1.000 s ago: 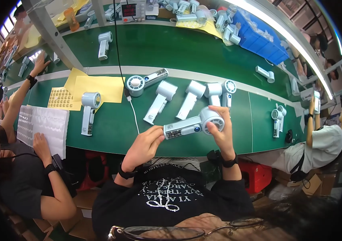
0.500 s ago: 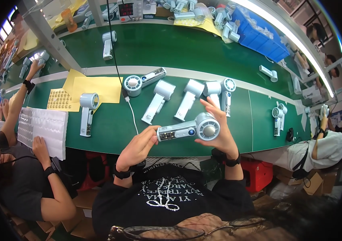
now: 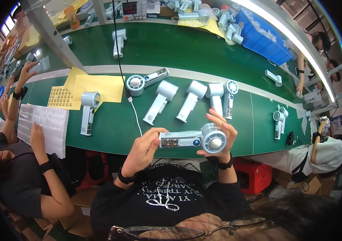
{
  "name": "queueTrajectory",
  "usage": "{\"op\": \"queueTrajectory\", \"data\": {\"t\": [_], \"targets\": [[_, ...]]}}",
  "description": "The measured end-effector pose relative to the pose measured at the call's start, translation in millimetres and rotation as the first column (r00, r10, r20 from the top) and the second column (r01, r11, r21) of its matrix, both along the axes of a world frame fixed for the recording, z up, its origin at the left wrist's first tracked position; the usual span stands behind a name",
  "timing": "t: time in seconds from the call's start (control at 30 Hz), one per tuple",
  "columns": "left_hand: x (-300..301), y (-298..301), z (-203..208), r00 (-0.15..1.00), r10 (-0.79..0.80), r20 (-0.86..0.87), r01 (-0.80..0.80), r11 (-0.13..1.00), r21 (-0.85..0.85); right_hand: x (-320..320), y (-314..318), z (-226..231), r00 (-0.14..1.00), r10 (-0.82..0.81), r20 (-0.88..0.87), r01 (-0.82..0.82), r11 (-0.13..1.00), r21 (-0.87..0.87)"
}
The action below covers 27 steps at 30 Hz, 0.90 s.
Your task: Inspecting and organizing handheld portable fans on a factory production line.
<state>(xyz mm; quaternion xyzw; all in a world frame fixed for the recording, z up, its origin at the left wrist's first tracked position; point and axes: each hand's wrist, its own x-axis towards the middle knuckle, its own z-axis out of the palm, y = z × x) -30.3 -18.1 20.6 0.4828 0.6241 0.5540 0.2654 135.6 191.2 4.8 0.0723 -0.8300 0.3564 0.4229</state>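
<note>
Neighbour's hand [image 3: 37, 136]: at the left end of the bench [image 3: 110, 128], resting flat on a white sheet [image 3: 42, 124] that overhangs the near edge; it belongs to the person seated to the left.
Yellow papers [image 3: 94, 86]: lying on the bench beyond the white sheet, toward the pale strip that runs along the bench's middle.
Lone fan [image 3: 87, 110]: a pale blue handheld fan lying flat just right of the white sheet, round head away from the near edge, handle pointing to it.
Cable [image 3: 132, 110]: a black and white lead running from the far side down toward the near edge, between the lone fan and the row of fans.
Left hand [image 3: 145, 148]: over the near edge of the bench, grip closed on the handle end of the held fan, thumb on top.
Held fan [image 3: 193, 139]: lifted clear of the bench, lying sideways between both hands, the handle to the left and the round head with its front face up to the right.
Row of fans [image 3: 191, 98]: five more fans lying on the bench beyond the hands, near the pale strip.
Right hand [image 3: 223, 134]: grip closed around the fan's round head, fingers curled behind it.
Paired fans [image 3: 278, 122]: toward the right end of the bench, well apart from the hands.
</note>
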Motion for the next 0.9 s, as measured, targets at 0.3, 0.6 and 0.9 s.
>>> {"op": "queueTrajectory", "data": {"t": [0.3, 0.6, 0.9], "targets": [[-1, -4, 4, 0.985, 0.108, -0.136, -0.081, 0.978, 0.19, 0, -16, -7, 0.99, 0.068, -0.128, -0.078, 0.994, -0.082], [-19, -38, 3, 0.893, 0.434, -0.121, -0.382, 0.872, 0.307, 64, 17, 27, 0.575, -0.016, -0.818, -0.797, 0.214, -0.564], [-12, -17, -5, 0.924, 0.323, -0.205, -0.282, 0.937, 0.208, 89, 25, 56, 0.735, 0.102, -0.67, -0.634, 0.453, -0.626]]}}
